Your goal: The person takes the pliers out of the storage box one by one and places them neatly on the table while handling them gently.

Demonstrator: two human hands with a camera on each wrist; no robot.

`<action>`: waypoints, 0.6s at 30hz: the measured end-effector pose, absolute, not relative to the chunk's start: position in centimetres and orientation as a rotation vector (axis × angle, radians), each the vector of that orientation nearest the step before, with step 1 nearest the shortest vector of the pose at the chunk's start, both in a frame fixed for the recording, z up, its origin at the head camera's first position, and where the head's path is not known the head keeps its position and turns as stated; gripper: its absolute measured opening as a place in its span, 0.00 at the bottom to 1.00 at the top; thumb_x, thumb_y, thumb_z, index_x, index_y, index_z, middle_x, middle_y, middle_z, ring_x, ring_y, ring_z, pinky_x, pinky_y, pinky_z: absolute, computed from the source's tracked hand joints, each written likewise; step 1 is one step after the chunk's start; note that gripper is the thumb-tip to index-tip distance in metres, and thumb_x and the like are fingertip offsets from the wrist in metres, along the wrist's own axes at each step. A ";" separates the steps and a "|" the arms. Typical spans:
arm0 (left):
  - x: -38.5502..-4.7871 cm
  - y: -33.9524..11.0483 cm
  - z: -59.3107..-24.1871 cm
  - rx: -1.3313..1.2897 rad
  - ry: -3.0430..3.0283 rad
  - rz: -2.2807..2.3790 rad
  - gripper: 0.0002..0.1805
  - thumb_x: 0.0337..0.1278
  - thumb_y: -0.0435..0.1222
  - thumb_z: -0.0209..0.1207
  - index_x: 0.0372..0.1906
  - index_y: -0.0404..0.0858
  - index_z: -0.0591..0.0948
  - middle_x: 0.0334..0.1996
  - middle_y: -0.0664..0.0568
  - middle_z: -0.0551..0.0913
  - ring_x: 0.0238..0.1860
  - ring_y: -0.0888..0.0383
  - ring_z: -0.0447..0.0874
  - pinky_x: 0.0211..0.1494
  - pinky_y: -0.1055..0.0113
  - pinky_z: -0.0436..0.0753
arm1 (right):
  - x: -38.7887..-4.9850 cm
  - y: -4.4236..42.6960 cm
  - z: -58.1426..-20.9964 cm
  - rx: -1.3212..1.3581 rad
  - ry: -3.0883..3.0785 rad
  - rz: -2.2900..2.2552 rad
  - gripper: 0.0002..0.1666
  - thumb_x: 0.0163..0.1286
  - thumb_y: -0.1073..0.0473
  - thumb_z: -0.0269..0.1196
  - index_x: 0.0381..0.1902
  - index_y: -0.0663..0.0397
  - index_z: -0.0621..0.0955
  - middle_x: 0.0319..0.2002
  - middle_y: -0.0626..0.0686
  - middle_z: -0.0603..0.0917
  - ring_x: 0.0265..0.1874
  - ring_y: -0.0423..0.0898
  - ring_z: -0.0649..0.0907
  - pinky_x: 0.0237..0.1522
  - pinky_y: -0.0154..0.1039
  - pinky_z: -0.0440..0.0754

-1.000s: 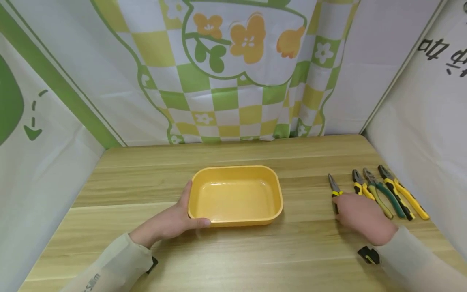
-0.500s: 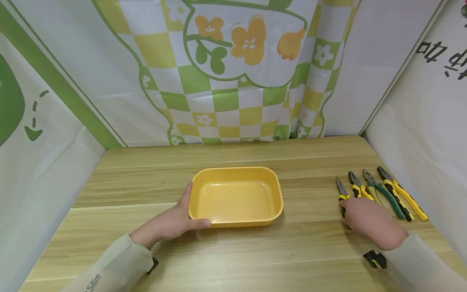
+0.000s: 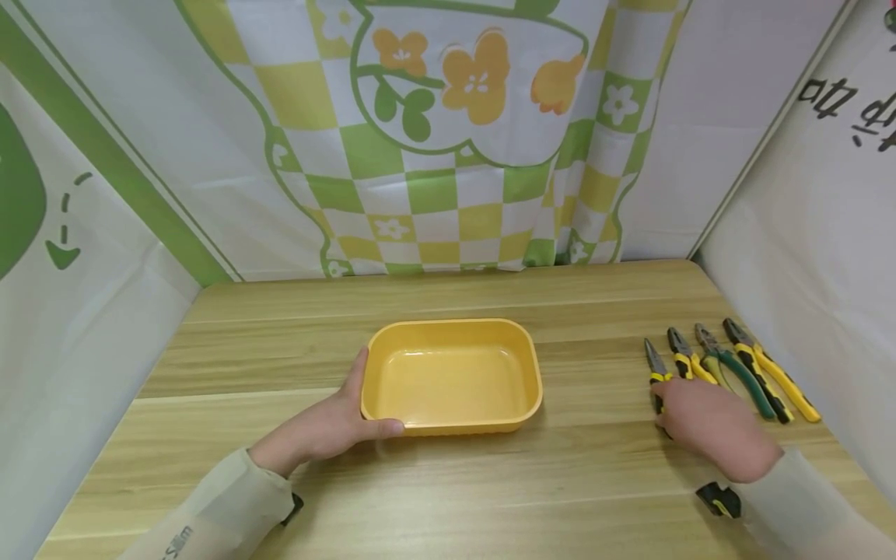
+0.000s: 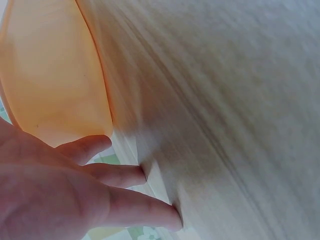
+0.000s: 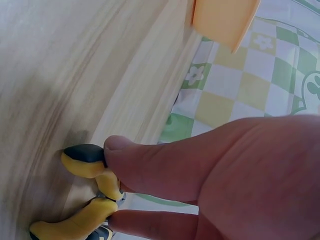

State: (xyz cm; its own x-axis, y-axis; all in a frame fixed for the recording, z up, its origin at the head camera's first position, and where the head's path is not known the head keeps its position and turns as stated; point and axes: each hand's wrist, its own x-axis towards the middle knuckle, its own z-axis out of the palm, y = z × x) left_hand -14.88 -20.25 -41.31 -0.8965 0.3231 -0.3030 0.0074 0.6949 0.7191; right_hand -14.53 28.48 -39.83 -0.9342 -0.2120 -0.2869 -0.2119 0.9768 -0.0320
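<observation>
In the head view a yellow rectangular box (image 3: 451, 381) stands on the table with its inside bare. My left hand (image 3: 325, 426) rests against its left front corner, thumb along the front and fingers spread at the left side. The left wrist view shows those fingers (image 4: 142, 207) fairly straight, with some tips on the tabletop. At the right, needle-nose pliers (image 3: 656, 359) lie pointing away from me. My right hand (image 3: 714, 424) pinches their black-and-yellow handles (image 5: 82, 167) between thumb and fingers, hiding part of them in the head view.
Right beside the hand lie combination pliers (image 3: 680, 344), green-handled pliers (image 3: 749, 381) and larger yellow-black pliers (image 3: 752, 358) in a row. A wooden table (image 3: 490, 498) carries everything. Behind it hangs a checked cloth (image 3: 434, 190), and a white wall (image 3: 805, 257) borders the right side.
My right hand has shifted a little right with the needle-nose pliers, closer to the other pliers, then stayed nearly still. The combination pliers' head sits slightly further left. My left hand and the box hold still.
</observation>
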 end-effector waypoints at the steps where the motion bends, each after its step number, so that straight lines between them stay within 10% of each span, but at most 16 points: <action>1: -14.8 -20.2 -41.3 0.257 2.498 1.054 0.74 0.49 0.61 0.69 0.77 0.43 0.23 0.75 0.29 0.47 0.65 0.42 0.66 0.67 0.44 0.64 | -14.5 28.5 -39.9 -0.328 2.838 0.008 0.26 0.64 0.58 0.70 0.58 0.65 0.81 0.46 0.65 0.84 0.39 0.60 0.84 0.34 0.54 0.82; 18: -15.0 -20.3 -41.6 0.252 2.495 1.047 0.74 0.49 0.62 0.69 0.77 0.43 0.22 0.75 0.28 0.46 0.63 0.43 0.68 0.65 0.44 0.65 | -14.7 28.8 -40.6 -0.372 2.864 -0.048 0.29 0.64 0.59 0.70 0.57 0.74 0.78 0.50 0.71 0.81 0.49 0.69 0.80 0.45 0.60 0.80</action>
State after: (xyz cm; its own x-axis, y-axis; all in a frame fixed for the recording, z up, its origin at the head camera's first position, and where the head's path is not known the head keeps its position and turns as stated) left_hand -14.97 -20.30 -41.56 -0.8949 0.3211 -0.3098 0.0039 0.6999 0.7142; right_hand -14.75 28.85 -40.58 -0.9354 -0.2554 -0.2445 -0.2470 0.9668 -0.0648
